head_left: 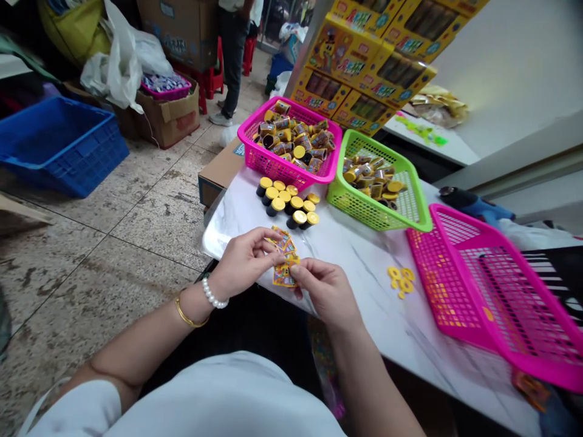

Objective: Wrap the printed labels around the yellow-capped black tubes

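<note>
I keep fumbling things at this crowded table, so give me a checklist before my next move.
1. Left hand on the printed slips: ok, its fingers are at them.
2. Right hand gripping: ok, thumb and fingers pinch a slip.
3. Number of slips known: cannot tell, they overlap.
4. Tubs on the table apart from the hands: ok, grouped just beyond them.
5. Contents of the far pink basket neatly ordered: not ok, they lie jumbled.

No words can be read: the big writing on the yellow boxes (345, 53) and the carton (182, 30) is too blurry.
</note>
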A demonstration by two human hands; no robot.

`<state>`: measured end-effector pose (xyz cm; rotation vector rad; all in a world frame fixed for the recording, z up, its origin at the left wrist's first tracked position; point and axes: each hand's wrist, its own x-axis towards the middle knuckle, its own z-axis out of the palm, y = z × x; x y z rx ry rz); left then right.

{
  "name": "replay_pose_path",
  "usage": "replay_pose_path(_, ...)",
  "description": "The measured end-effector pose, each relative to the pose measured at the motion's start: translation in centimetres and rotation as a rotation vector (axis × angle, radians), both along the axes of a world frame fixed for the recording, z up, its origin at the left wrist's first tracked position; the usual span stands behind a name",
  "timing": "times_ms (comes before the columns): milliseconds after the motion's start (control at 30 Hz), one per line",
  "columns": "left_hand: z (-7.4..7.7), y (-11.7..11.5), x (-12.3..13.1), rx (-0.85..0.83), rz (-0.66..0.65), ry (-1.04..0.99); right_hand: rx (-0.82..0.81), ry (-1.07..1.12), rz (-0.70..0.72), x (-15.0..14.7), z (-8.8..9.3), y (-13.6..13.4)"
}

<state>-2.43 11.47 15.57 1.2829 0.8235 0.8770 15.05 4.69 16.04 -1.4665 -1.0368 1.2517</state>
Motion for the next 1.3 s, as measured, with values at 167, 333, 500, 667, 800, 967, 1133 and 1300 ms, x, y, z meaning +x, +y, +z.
replay_pose_path(167, -0.3, -2.6, 0.0, -0.008, 0.247, 0.022, 0.146, -0.152, -0.235, -2.2, -0.6, -0.8)
replay_pose_path(333, -0.5, -4.3, 0.0, -0.005, 0.252, 0.019, 0.269, -0.332, -0.244, -2.9, -0.8, -1.2)
replay_pose_path(500, -0.2, -4.0, 0.1, 0.073, 0.366, 0.006, 0.323, -0.434, -0.263, -2.8, -1.2, -1.3)
replay_pose_path(667, -0.3, -3.7, 0.3, 0.09, 0.322, -0.001, 0.394, -0.516, -0.21, -2.9, -1.7, -1.3)
replay_pose_path(800, -0.4, -3.4, 0.3, -0.094, 0.297, -0.045, 0.44, -0.566, -0.187, -3.0, -1.7, -1.1)
replay_pose_path(967, -0.3, -3.0, 0.0, -0.291, 0.183, -0.131, 0.509, -0.596, -0.178, -3.0, -1.9, -1.0)
replay_pose_path(1133, -0.1, -2.7, -0.4, -0.394, 0.068, -0.151, 0.607, -0.626, -0.133, -3.0, -2.0, -0.9)
replay_pose_path(1300, 0.1, -2.1, -0.7, -0.343, 0.095, -0.102, 0.595, -0.631, 0.014, -2.8, -1.2, -0.3)
